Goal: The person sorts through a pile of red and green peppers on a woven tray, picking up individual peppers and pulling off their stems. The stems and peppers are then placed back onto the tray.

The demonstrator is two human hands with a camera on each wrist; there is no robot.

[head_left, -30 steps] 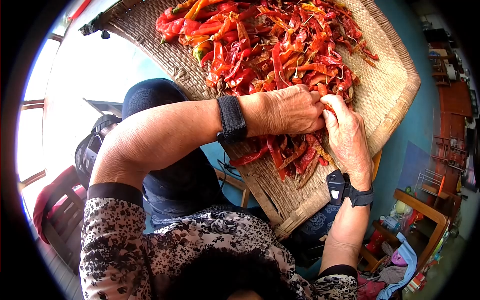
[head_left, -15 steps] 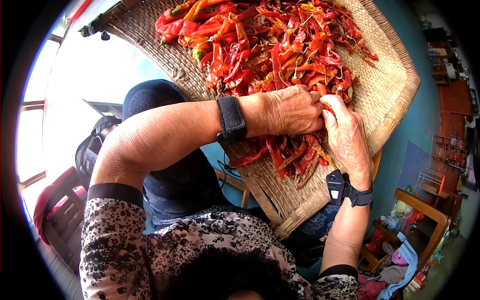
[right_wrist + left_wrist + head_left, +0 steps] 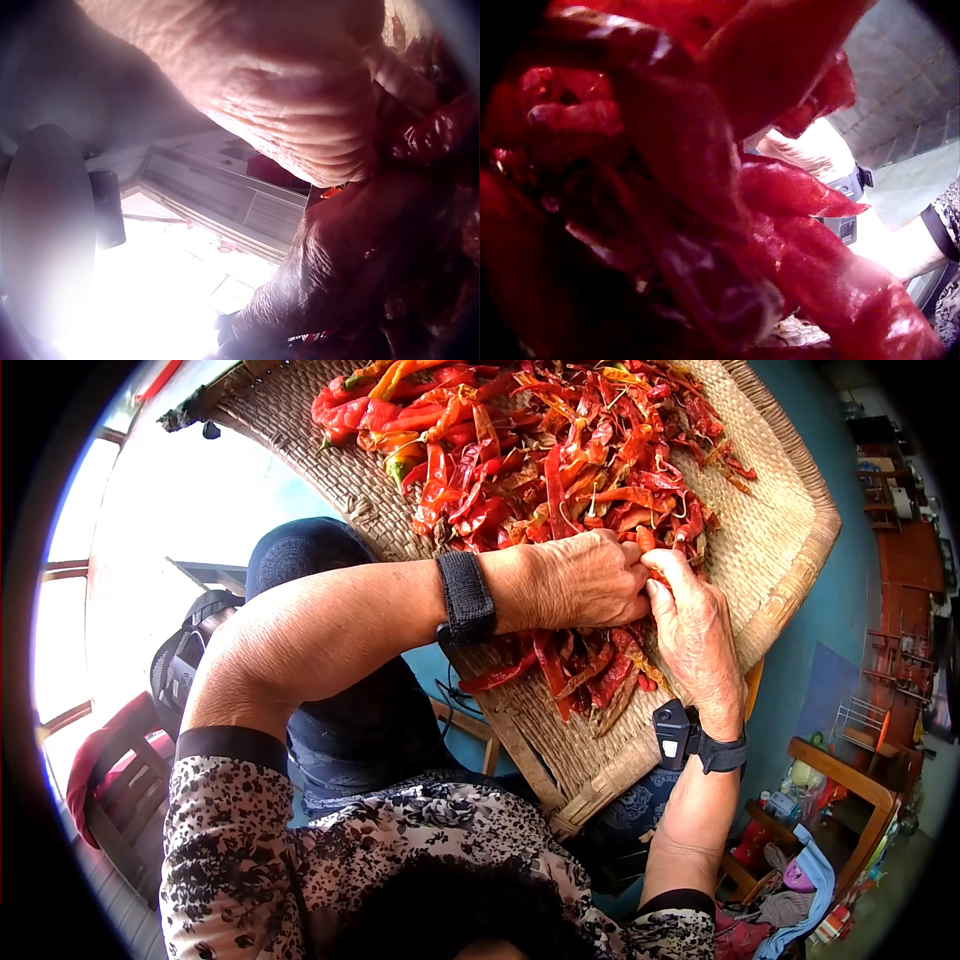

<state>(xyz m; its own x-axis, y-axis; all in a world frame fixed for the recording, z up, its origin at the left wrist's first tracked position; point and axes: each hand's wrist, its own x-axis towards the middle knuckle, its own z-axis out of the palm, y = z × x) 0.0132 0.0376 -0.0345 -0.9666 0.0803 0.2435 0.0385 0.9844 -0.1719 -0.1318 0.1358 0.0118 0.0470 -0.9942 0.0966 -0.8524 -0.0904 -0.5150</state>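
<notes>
Both hands meet over a heap of dried red chili peppers [image 3: 610,480] on a woven tray. My left hand [image 3: 580,580] reaches across from the left, back of the hand up, with its fingers curled inward. My right hand [image 3: 695,625] comes from the lower right. Its thumb and forefinger meet the left fingertips, and together they pinch a chili pepper [image 3: 655,574], mostly hidden by the fingers. Wrinkled red chilies [image 3: 810,187] fill the left wrist view. In the right wrist view my right hand [image 3: 292,97] looms large, close to red chilies [image 3: 435,135].
The woven tray's rim [image 3: 810,525] curves along the right side. A smaller bunch of chilies [image 3: 585,670] lies below the hands. A slatted chair [image 3: 125,760] stands at the left. At the lower right, a wooden frame [image 3: 850,790] stands among cloths and household items.
</notes>
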